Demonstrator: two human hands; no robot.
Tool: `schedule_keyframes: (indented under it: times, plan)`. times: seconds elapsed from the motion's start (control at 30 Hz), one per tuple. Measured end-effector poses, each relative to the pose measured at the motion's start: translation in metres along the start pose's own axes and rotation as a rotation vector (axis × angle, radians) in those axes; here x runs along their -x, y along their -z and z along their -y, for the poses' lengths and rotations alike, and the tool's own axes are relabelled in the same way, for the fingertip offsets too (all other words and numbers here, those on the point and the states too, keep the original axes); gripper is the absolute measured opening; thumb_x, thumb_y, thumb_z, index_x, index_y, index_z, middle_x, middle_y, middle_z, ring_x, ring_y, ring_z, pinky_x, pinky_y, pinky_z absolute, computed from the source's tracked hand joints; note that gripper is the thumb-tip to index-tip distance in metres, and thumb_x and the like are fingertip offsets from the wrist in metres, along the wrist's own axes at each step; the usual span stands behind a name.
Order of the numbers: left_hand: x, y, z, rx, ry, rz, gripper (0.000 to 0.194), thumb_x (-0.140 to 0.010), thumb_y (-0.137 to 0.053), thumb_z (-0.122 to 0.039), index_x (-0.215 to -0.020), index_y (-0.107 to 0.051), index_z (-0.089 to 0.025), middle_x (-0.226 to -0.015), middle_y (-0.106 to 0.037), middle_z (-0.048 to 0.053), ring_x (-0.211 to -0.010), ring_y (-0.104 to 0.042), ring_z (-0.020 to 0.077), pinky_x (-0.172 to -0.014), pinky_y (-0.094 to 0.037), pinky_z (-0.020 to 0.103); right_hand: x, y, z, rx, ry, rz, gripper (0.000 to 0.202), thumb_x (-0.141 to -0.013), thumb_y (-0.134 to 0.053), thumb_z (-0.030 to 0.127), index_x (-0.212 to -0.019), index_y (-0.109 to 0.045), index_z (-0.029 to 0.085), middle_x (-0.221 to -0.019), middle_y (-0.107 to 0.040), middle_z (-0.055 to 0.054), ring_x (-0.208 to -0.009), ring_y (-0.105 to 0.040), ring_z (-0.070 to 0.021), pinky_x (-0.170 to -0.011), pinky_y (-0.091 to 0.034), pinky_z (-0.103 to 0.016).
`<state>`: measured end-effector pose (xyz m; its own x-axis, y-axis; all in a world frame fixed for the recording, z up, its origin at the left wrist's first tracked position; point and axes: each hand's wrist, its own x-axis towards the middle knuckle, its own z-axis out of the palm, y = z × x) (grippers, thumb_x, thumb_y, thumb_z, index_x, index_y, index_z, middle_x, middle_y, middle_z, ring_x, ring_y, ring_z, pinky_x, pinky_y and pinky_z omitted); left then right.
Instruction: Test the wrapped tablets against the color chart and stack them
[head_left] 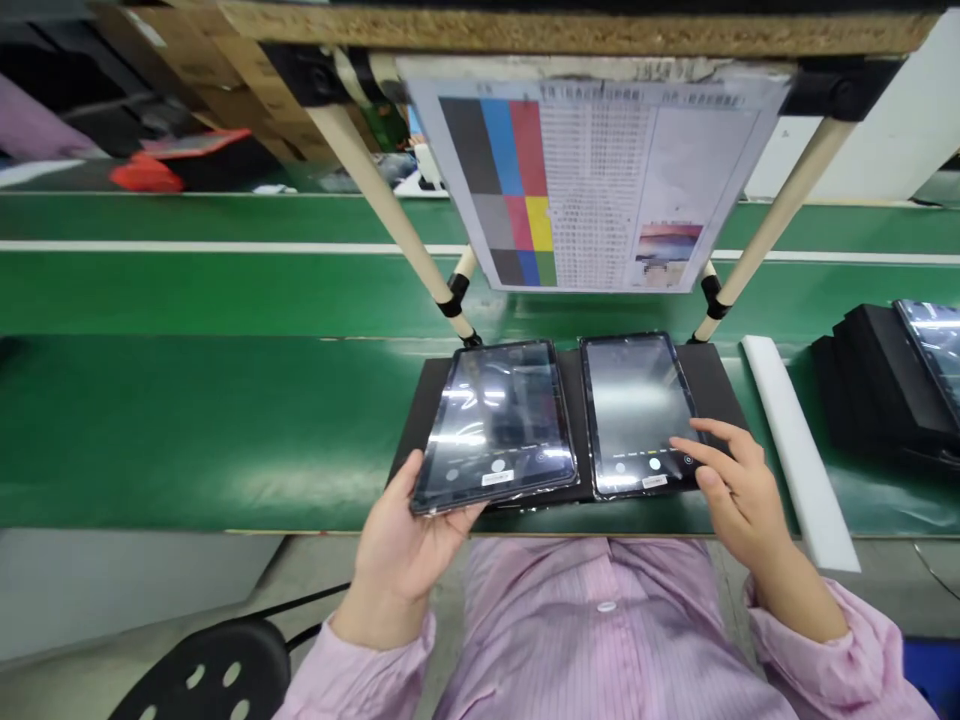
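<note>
Two tablets with lit screens sit side by side over a black mat (424,405) at the bench's front edge. My left hand (409,535) grips the left tablet (506,415) by its lower left corner, thumb on the edge and fingers beneath, and the tablet is slightly tilted. Over the lower right part of the right tablet (634,400) is my right hand (739,485), fingers apart, index fingertip at or just above the screen. It holds nothing. Both screens show a row of round icons near the bottom and a small white label.
A printed chart (592,190) with colour blocks hangs from a pipe frame (382,200) under a wooden shelf (600,35). Right of the mat lies a white foam strip (799,450). Beyond it stand stacked black pads (874,385) with another tablet (937,345). A black stool (217,675) is lower left.
</note>
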<state>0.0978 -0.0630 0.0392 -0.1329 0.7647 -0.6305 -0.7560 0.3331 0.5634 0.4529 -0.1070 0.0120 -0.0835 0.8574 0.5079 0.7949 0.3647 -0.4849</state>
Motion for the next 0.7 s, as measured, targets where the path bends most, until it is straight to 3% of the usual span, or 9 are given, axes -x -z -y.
schedule_keyframes:
  times: [0.13,0.2,0.33,0.43,0.53,0.63,0.7]
  plan:
    - [-0.009,0.012,0.004,0.023,-0.06,0.11,0.046,-0.11,-0.045,-0.017,-0.151,-0.064,-0.024,-0.113,-0.086,0.009,-0.089,-0.084,0.0221,-0.077,-0.071,0.033,-0.028,-0.023,0.017,-0.038,0.023,0.135,0.038,-0.111,-0.048,0.044,-0.121,-0.081,0.028,-0.132,-0.073,-0.014,-0.125,-0.068,-0.0348,-0.104,-0.054,-0.06]
    - [-0.008,0.019,0.007,-0.017,-0.118,0.144,0.044,-0.109,-0.049,-0.016,-0.149,-0.067,-0.026,-0.125,-0.083,0.007,-0.094,-0.084,0.0189,-0.082,-0.069,0.029,-0.041,-0.034,0.026,-0.117,-0.019,0.229,0.041,-0.109,-0.052,0.048,-0.134,-0.077,0.026,-0.14,-0.07,-0.016,-0.132,-0.066,-0.0371,-0.109,-0.055,-0.063]
    - [0.0,0.03,0.015,-0.09,-0.197,0.294,0.043,-0.104,-0.068,-0.032,-0.147,-0.068,-0.037,-0.147,-0.074,0.002,-0.113,-0.081,0.0191,-0.098,-0.066,0.029,-0.05,-0.052,0.049,-0.504,-0.083,0.328,0.066,-0.107,-0.055,0.056,-0.166,-0.046,0.027,-0.152,-0.066,-0.016,-0.137,-0.067,-0.0335,-0.114,-0.057,-0.058]
    - [0.002,0.027,0.016,-0.131,-0.243,0.436,0.05,-0.094,-0.081,-0.04,-0.143,-0.07,-0.046,-0.144,-0.076,-0.002,-0.115,-0.08,0.0209,-0.103,-0.065,0.034,-0.047,-0.064,0.065,-0.835,-0.124,0.155,0.069,-0.107,-0.056,0.058,-0.169,-0.04,0.03,-0.162,-0.059,-0.012,-0.146,-0.061,-0.0308,-0.121,-0.053,-0.054]
    - [0.0,0.012,0.013,-0.178,-0.351,0.514,0.051,-0.087,-0.089,-0.039,-0.135,-0.074,-0.046,-0.138,-0.078,-0.002,-0.115,-0.079,0.021,-0.104,-0.064,0.037,-0.052,-0.07,0.078,-1.061,-0.25,-0.055,0.06,-0.104,-0.061,0.062,-0.154,-0.059,0.031,-0.16,-0.061,-0.008,-0.15,-0.057,-0.0298,-0.129,-0.045,-0.054]
    - [-0.005,-0.006,0.015,-0.205,-0.527,0.503,0.042,-0.089,-0.086,-0.04,-0.13,-0.077,-0.04,-0.132,-0.079,0.001,-0.123,-0.075,0.0233,-0.114,-0.059,0.041,-0.066,-0.068,0.087,-1.311,-0.437,-0.065,0.06,-0.094,-0.065,0.076,-0.127,-0.075,0.027,-0.136,-0.077,-0.009,-0.139,-0.067,-0.0332,-0.122,-0.053,-0.057]
    - [-0.008,-0.014,0.021,-0.242,-0.699,0.503,0.045,-0.094,-0.078,-0.051,-0.137,-0.073,-0.037,-0.143,-0.074,0.005,-0.135,-0.069,0.0282,-0.119,-0.054,0.046,-0.077,-0.066,0.091,-1.421,-0.545,-0.039,0.066,-0.083,-0.073,0.082,-0.116,-0.078,0.025,-0.122,-0.082,-0.01,-0.137,-0.068,-0.0364,-0.118,-0.056,-0.059]
